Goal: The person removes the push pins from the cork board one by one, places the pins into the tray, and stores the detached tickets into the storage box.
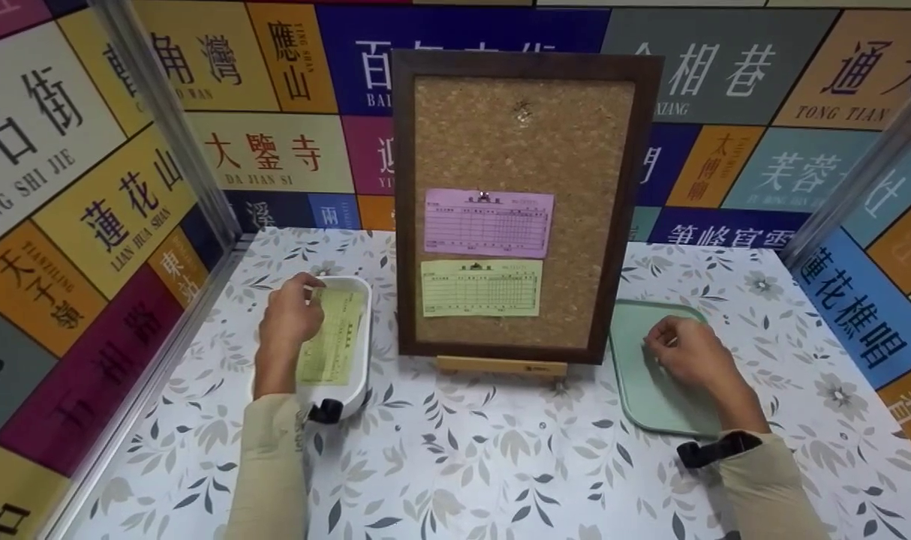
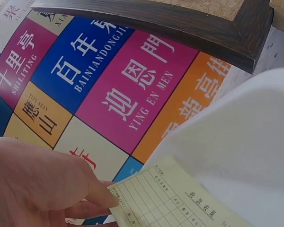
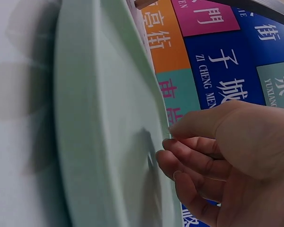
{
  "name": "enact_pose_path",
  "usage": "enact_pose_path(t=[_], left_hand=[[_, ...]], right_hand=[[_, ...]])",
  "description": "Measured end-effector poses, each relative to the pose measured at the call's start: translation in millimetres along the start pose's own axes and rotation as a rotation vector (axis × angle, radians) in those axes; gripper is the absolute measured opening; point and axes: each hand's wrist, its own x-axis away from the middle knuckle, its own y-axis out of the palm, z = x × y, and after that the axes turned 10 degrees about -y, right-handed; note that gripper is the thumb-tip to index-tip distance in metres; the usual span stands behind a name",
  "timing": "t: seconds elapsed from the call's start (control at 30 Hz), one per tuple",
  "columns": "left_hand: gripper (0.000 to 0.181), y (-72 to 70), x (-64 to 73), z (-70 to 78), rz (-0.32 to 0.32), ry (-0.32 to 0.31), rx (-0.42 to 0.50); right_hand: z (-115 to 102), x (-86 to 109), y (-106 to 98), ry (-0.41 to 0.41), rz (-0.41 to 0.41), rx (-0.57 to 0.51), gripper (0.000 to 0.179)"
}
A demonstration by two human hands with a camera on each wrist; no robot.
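My left hand (image 1: 294,311) reaches over the white tray (image 1: 369,330) and pinches the edge of a yellow-green receipt slip (image 2: 165,198) between thumb and fingers. More of the yellow-green paper (image 1: 332,337) lies in that tray. Above the light green tray (image 1: 650,405), my right hand (image 1: 692,352) has thumb and forefinger brought together on what looks like a tiny thin pin (image 3: 167,135), mostly hidden by the fingertips. A framed cork board (image 1: 583,225) stands between the hands, bearing a pink receipt slip (image 1: 489,232) above a yellow-green one (image 1: 482,296).
A wooden stand (image 1: 500,365) supports the board. Small shiny pins (image 1: 523,112) sit near the board's top. Leaf-patterned cloth (image 1: 485,465) covers the table. Panels with street names (image 1: 275,154) enclose the back and sides. A black strap (image 1: 718,448) circles the right wrist.
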Motion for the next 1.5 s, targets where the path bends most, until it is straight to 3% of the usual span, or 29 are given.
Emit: enact_pose_path(t=[0.33,0.5,0.93,1.3,1.5], left_hand=[[0.043,-1.7,2.2,0.2,-0.041,-0.045,-0.054],[0.050,-2.7,2.6,-0.6,-0.091,-0.063,-0.088],[0.062,-0.2,2.3,-1.8,-0.133,-0.015,-0.144],[0.061,-1.8,5.2,0.0,-0.084,0.036,-0.101],[0.056,-6.3,11.8,13.2,-0.036,0.089,-0.042]], right_hand=[[2.4,1.3,0.3,0.005,-0.025,0.028,0.020],[2.0,1.3,0.2,0.002,-0.032,0.026,0.019],[1.1,0.6,-0.3,0.019,-0.053,0.004,0.019],[-2.2,1.9,-9.1,0.013,0.033,-0.007,0.017],[-9.4,1.1,-9.8,-0.028,0.148,-0.007,0.013]])
